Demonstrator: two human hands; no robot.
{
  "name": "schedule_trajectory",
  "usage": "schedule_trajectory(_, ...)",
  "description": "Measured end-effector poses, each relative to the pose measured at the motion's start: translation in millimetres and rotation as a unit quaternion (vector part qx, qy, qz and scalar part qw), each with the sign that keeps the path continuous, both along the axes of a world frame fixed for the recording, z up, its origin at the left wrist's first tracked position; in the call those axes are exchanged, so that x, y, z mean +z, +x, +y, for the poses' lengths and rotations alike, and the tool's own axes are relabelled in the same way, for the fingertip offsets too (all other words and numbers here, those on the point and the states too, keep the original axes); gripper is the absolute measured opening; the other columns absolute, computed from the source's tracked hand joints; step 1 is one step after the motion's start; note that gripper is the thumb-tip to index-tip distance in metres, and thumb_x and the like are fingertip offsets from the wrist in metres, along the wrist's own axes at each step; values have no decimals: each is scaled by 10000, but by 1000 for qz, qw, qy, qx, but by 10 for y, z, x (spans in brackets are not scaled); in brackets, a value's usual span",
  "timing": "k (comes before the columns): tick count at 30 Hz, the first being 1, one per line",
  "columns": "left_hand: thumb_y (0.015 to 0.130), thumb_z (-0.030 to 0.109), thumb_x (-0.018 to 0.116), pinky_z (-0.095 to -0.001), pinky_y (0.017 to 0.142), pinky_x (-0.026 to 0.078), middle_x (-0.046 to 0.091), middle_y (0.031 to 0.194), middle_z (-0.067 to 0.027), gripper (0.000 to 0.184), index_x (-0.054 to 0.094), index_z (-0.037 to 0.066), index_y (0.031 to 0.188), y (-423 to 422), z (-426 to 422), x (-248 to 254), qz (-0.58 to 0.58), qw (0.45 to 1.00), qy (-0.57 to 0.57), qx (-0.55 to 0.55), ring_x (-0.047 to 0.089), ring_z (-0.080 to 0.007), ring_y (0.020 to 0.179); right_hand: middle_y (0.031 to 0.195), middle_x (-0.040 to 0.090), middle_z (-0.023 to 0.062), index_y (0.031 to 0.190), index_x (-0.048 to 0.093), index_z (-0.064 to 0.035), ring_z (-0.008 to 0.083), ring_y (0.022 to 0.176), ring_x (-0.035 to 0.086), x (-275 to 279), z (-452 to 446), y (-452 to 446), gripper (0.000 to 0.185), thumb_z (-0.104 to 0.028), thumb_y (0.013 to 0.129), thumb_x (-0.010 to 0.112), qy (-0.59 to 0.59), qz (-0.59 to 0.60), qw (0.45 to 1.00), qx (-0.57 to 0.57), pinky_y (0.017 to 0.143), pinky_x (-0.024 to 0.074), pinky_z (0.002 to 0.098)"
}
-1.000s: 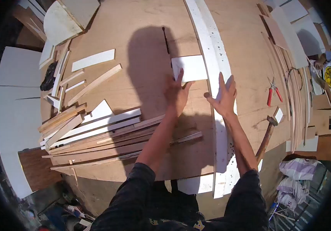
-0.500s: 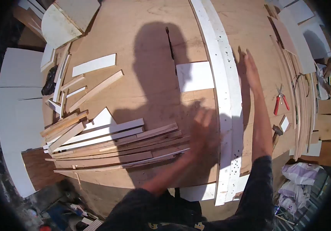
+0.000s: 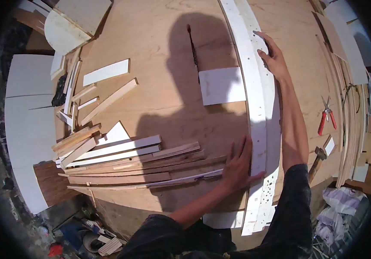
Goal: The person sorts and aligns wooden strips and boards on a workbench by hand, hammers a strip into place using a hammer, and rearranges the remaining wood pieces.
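A long white board runs from the far edge of the wooden table to its near edge. My right hand grips its right edge near the far end, with thumb and fingers bent over the white surface. Lower down, my left hand lies against the left edge, fingers apart and thumb across the board. A white rectangular piece lies flat, its right side against the board's left edge. Near its left side is a dark slot in the tabletop.
Wood strips lie at the lower left of the table. Red-handled pliers and a hammer are on the right, beside long thin strips. A curved white wooden piece stands far left.
My left hand has left the white rectangular piece and come down to the board's lower left edge. My right hand has moved farther up the board and taken hold of its right edge.
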State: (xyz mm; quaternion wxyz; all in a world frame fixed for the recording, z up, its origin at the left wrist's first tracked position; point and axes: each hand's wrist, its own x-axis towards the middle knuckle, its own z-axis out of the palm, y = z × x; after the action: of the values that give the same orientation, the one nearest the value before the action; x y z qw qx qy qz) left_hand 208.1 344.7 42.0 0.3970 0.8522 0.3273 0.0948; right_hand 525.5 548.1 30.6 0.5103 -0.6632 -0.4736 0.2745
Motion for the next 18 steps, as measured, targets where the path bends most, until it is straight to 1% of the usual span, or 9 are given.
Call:
schedule_trajectory(2,781,693,740,-578,1263,128,276,1638,-281,1300,116,-111,1589,1,9,36,13,1000,0,-5,221,-348,1566,1409,616,116,1444,552,-105,231,1356,529,-116,16,41,542,31,927,644,90,-31,995,28,1140,382,317)
schedule_trajectory(6,782,715,725,-583,1263,120,275,1636,-287,1313,112,-125,1583,17,0,48,22,1000,-11,-1,210,-362,1567,1381,618,107,1420,549,-105,231,1359,516,-80,-28,35,523,46,926,631,18,-28,999,-1,1147,363,323)
schedule_trajectory(9,780,725,718,-590,1261,104,274,1636,-290,1318,109,-123,1585,-12,-3,55,35,999,-5,-15,189,-371,1571,1399,592,91,1390,544,-116,211,1363,498,-172,-21,44,503,51,924,631,37,-19,999,22,1140,350,309)
schedule_trajectory(11,774,727,722,-601,1258,86,266,1637,-296,1322,111,-115,1589,18,10,33,28,999,-14,-10,179,-376,1574,1420,565,86,1365,525,-103,207,1372,485,-214,9,78,480,53,924,630,93,-37,994,32,1138,350,308)
schedule_trajectory(12,774,727,722,-601,1258,86,266,1637,-296,1322,111,-115,1589,29,13,17,29,999,-16,-8,179,-376,1574,1420,565,86,1365,525,-103,207,1372,485,-210,28,88,480,53,924,630,92,-35,995,34,1138,350,308)
schedule_trajectory(14,758,730,734,-609,1254,86,255,1640,-299,1335,113,-107,1593,-5,-42,12,24,1000,-16,-5,178,-376,1574,1447,548,104,1363,516,-85,229,1391,476,-196,-2,75,489,81,915,614,96,31,994,29,1158,338,324)
schedule_trajectory(15,758,730,734,-609,1254,86,255,1640,-299,1335,113,-107,1593,-26,-75,46,24,999,-22,-7,178,-376,1574,1447,548,104,1363,516,-85,229,1391,476,-263,-65,73,489,81,915,614,90,32,995,27,1158,338,324)
schedule_trajectory(17,736,733,752,-611,1253,99,254,1640,-296,1358,113,-103,1594,22,9,55,33,999,-10,-20,186,-382,1571,1465,536,162,1439,486,-76,259,1407,464,-363,28,188,559,-9,918,676,146,86,985,27,1163,359,364)
schedule_trajectory(18,736,733,752,-611,1253,99,254,1640,-296,1358,113,-103,1594,21,36,57,32,999,-4,-19,186,-382,1571,1465,536,162,1439,486,-76,259,1407,464,-361,132,303,559,-9,918,676,152,85,984,28,1163,359,364)
